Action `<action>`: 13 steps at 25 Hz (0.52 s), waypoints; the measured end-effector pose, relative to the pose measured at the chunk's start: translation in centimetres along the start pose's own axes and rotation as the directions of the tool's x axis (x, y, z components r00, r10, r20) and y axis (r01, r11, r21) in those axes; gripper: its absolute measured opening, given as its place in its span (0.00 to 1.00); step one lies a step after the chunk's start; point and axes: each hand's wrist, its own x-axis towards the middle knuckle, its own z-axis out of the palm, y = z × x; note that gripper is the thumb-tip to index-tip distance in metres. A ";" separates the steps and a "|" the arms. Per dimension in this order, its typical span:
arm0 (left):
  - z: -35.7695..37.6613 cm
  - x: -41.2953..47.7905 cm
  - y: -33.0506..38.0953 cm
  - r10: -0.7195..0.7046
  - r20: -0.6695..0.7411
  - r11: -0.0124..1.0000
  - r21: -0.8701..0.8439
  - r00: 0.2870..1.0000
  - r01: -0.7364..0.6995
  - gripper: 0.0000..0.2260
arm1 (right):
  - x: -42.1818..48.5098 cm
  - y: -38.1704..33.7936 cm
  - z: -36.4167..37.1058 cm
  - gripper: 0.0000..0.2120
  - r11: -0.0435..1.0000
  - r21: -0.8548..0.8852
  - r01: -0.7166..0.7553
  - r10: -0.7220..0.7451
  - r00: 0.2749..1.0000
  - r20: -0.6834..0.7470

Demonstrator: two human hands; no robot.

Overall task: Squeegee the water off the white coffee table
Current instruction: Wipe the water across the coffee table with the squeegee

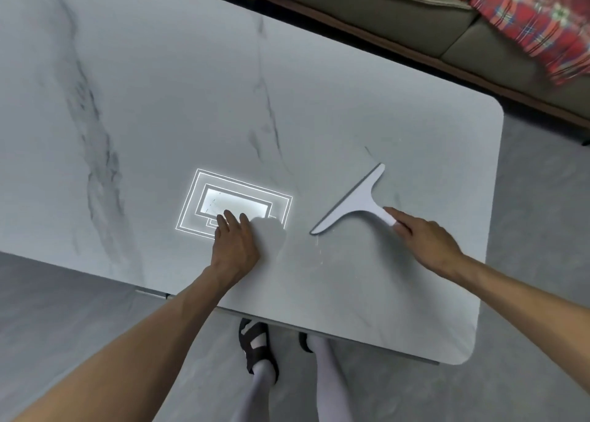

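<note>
Squeegee (354,203) lies just past my right hand (427,243), handle pointing back at me, fingers pinching its end; my left hand (234,246) lies flat.

A white, T-shaped squeegee (357,201) is laid flat on the right part of the table (159,70). Its long blade is set on a slant from near-left to far-right, and its short handle is turned toward the near-right, where the tip is pinched by the right hand (427,243). A few water drops (318,246) (faint, in a thin line) are seen just near of the blade's near end. The table is white, grey-veined and glossy, with rounded corners.
</note>
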 end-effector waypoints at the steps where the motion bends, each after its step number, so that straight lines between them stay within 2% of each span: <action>1: -0.1 0.1 -0.1 0.018 -0.007 0.999 -0.033 1.000 -0.018 0.22 | -0.4 0.4 -0.8 0.19 1.000 0.024 -0.014 0.014 1.000 -0.003; 3: -0.4 0.0 -0.9 0.024 -0.077 0.985 -0.171 0.997 -0.037 0.15 | 0.1 -0.4 -2.5 0.19 0.979 0.202 -0.019 0.029 0.999 -0.045; 5: -0.8 -1.1 -2.0 -0.060 -0.150 0.943 -0.332 0.987 0.007 0.08 | 2.8 -3.5 -4.3 0.18 0.890 0.455 -0.017 0.084 0.988 -0.127; 6: -0.9 -1.8 -2.6 -0.105 -0.166 0.916 -0.401 0.981 0.030 0.08 | 4.9 -5.5 -4.8 0.18 0.830 0.557 -0.042 0.148 0.978 -0.147; 9: -0.9 -4.0 -4.6 -0.214 -0.163 0.867 -0.485 0.963 0.110 0.18 | 10.1 -13.1 -4.1 0.20 0.634 0.755 -0.165 0.313 0.948 -0.055; 10: -0.9 -4.6 -5.2 -0.254 -0.171 0.852 -0.505 0.952 0.136 0.19 | 10.6 -15.6 -3.2 0.20 0.625 0.760 -0.177 0.307 0.951 -0.031; 11: -0.8 -5.3 -5.9 -0.304 -0.186 0.834 -0.526 0.934 0.166 0.18 | 10.7 -17.8 -1.8 0.17 0.665 0.728 -0.169 0.278 0.960 -0.031; 12: -0.7 -6.0 -6.3 -0.358 -0.199 0.810 -0.552 0.912 0.197 0.17 | 10.2 -19.6 -0.2 0.13 0.735 0.665 -0.131 0.214 0.976 -0.045; 13: -0.6 -6.6 -6.7 -0.412 -0.198 0.778 -0.585 0.889 0.230 0.16 | 9.3 -21.1 1.5 0.17 0.817 0.575 -0.050 0.120 0.989 -0.084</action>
